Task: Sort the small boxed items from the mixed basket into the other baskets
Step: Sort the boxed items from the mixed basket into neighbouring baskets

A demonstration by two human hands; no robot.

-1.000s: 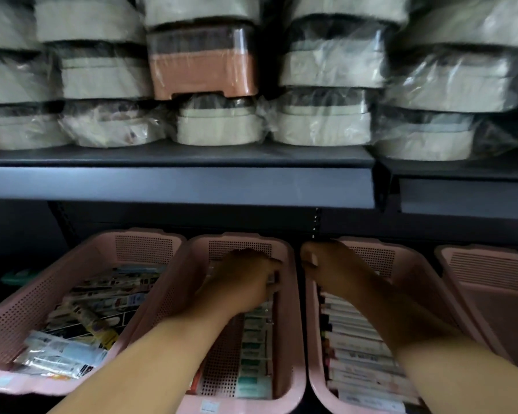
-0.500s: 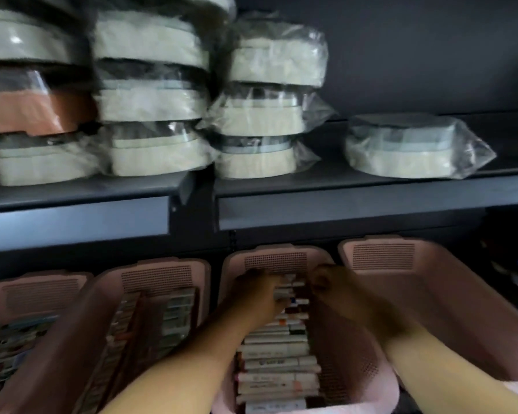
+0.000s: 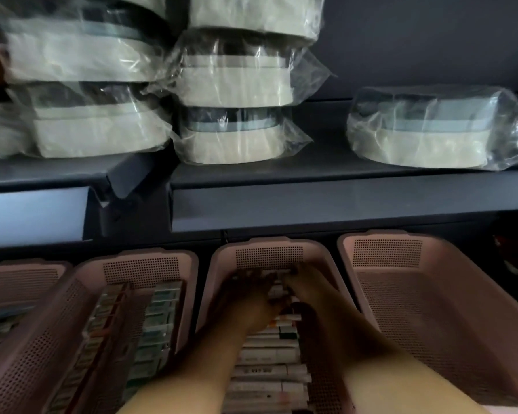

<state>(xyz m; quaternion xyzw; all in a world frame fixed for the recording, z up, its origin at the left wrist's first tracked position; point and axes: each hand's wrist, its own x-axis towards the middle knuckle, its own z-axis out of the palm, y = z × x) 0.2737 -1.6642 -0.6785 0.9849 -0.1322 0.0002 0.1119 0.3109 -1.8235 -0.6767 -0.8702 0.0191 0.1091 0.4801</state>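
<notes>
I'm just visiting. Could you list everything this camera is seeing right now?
baskets: four, pink, side by side below the shelf
small boxes: many, mixed colours, in rows in the second and third baskets from the left; the far-left basket's contents are too blurred to name
wrapped tubs: at least six, pale with dark lids, in clear plastic, stacked on the shelf, one alone at the right
shelf: one, dark grey, above the baskets
left hand: one, in the third basket from the left, on the boxes; grip too blurred to tell
right hand: one, beside it in the same basket; grip too blurred to tell
</notes>
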